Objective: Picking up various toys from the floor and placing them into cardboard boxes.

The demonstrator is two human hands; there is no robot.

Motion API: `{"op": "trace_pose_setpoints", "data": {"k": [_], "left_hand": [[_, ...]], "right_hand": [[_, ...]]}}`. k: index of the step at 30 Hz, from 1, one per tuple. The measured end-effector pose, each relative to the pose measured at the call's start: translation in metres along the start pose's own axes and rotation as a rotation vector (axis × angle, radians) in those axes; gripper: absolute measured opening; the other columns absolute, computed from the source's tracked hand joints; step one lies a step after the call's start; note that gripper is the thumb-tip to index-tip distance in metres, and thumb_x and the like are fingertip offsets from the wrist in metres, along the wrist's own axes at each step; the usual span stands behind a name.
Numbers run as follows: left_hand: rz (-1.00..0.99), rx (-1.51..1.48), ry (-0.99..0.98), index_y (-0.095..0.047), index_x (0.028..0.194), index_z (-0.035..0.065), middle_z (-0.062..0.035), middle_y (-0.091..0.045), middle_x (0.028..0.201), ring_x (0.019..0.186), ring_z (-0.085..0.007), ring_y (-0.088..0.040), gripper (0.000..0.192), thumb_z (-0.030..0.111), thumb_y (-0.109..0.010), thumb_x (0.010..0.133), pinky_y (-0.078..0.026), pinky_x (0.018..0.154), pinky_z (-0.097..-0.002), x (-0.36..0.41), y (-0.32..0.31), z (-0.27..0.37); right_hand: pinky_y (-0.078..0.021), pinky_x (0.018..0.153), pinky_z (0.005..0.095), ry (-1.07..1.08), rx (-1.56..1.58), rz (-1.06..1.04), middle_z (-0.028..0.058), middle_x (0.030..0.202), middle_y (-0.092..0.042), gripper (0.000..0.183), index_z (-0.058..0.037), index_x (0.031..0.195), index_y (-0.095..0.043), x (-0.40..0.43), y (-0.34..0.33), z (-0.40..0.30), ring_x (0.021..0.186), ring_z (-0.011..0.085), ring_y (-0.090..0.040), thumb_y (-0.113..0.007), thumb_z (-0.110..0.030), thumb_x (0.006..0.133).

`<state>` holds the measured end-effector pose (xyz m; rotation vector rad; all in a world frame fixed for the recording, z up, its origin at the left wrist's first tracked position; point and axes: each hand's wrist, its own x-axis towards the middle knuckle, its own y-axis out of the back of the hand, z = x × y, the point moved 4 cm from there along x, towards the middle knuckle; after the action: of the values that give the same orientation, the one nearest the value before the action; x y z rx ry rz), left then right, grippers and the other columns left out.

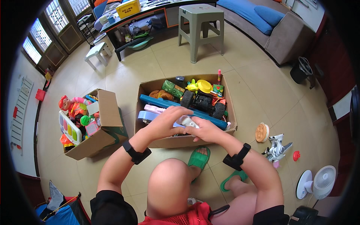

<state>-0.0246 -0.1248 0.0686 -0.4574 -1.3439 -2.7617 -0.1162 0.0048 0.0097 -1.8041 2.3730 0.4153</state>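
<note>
Above the near edge of a large open cardboard box [168, 142], both hands are close together around a small white plastic object [188, 121]. My right hand [208, 130] pinches it between thumb and fingers. My left hand [164, 123] curves over its other side, thumb and fingers apart; whether it touches the object is unclear. The object's exact kind is partly hidden. Inside the box, a long blue plastic piece [157, 101] lies slantwise, with a black toy vehicle chassis [203, 103] on big tyres beyond it. A yellow toy plane [192, 86] and a yellow toy hat [204, 86] lie farther back.
A smaller cardboard box [109, 112] full of toys, including a doll [74, 108], stands tilted at left. On the floor at right are a round cookie-like toy [262, 132], a white robot toy [276, 147] and a fan [323, 180]. Ahead stands a grey plastic stool [201, 28].
</note>
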Motion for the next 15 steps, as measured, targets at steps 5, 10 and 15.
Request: {"op": "trace_pose_setpoints", "data": {"k": [5, 10, 15], "left_hand": [[0.053, -0.009, 0.164, -0.059, 0.105, 0.0074, -0.0093, -0.061, 0.099, 0.097, -0.03, -0.054, 0.034, 0.014, -0.073, 0.075, -0.045, 0.085, -0.0382, -0.023, 0.01, -0.012], [0.099, -0.053, 0.513, -0.058, 0.104, 0.0057, -0.0123, -0.058, 0.099, 0.094, -0.0283, -0.057, 0.034, 0.008, -0.072, 0.072, -0.047, 0.081, -0.0346, -0.088, 0.024, -0.047], [0.233, 0.194, 0.544, -0.058, 0.102, 0.0051, -0.0127, -0.058, 0.099, 0.089, -0.0285, -0.06, 0.032, 0.007, -0.069, 0.072, -0.049, 0.077, -0.0358, -0.128, 0.011, -0.072]], "right_hand": [[-0.052, 0.074, 0.0265, 0.147, 0.215, -0.067, 0.0094, 0.103, -0.06, 0.053, 0.0006, 0.126, -0.047, 0.01, -0.007, 0.002, 0.083, 0.0126, -0.059, -0.062, -0.036, 0.091], [-0.0494, 0.076, 0.0267, 0.118, 0.229, 0.104, 0.0094, 0.103, -0.06, 0.045, 0.0025, 0.123, -0.048, 0.0, 0.022, 0.001, 0.087, 0.0124, -0.058, -0.062, -0.027, 0.091], [-0.0493, 0.074, 0.0268, 0.034, 0.186, 0.132, 0.0067, 0.1, -0.061, 0.035, -0.0002, 0.117, -0.052, -0.01, 0.045, 0.01, 0.088, 0.0116, -0.058, -0.062, -0.019, 0.089]]}}
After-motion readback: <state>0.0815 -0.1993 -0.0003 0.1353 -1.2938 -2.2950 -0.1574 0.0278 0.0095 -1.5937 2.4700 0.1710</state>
